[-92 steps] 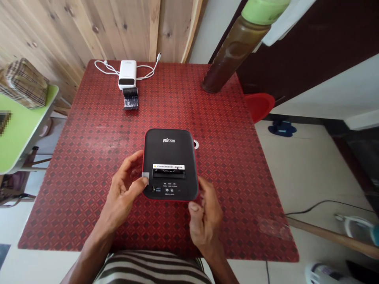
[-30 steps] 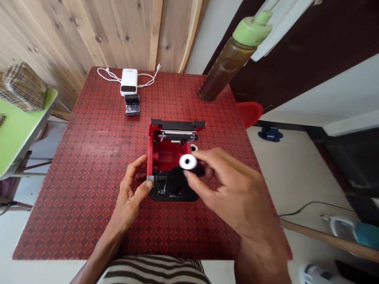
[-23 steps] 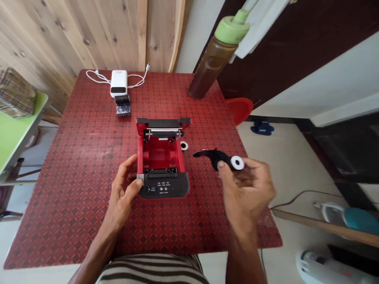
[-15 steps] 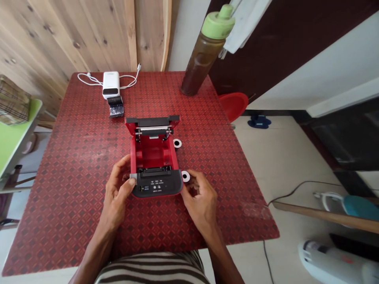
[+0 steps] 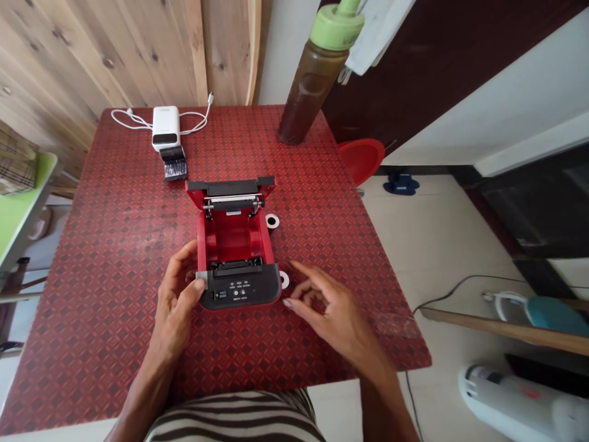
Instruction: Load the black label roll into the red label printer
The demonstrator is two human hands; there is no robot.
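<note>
A red and black label printer (image 5: 239,288) stands on the table with its lid (image 5: 230,187) raised, and its red inner compartment (image 5: 232,240) shows no roll inside. My left hand (image 5: 177,294) grips the printer's left side, thumb on the front corner and fingers along the side wall. To the right of the printer, my right hand (image 5: 322,304) is held apart from it with fingers spread and nothing between them. A small roll with a white rim (image 5: 284,280) sits against the printer's right side, near those fingertips. Farther back is a second roll (image 5: 272,221).
At the back left lies a white device (image 5: 165,126) with a white cable and a dark printed strip (image 5: 175,169). A brown bottle with a green lid (image 5: 313,80) stands at the back right. A red stool (image 5: 363,161) is beyond the patterned table's (image 5: 115,294) right edge.
My right hand has let go of the printer's right side and moved right, its fingers opening. My left hand keeps its hold. The whole view has shifted slightly.
</note>
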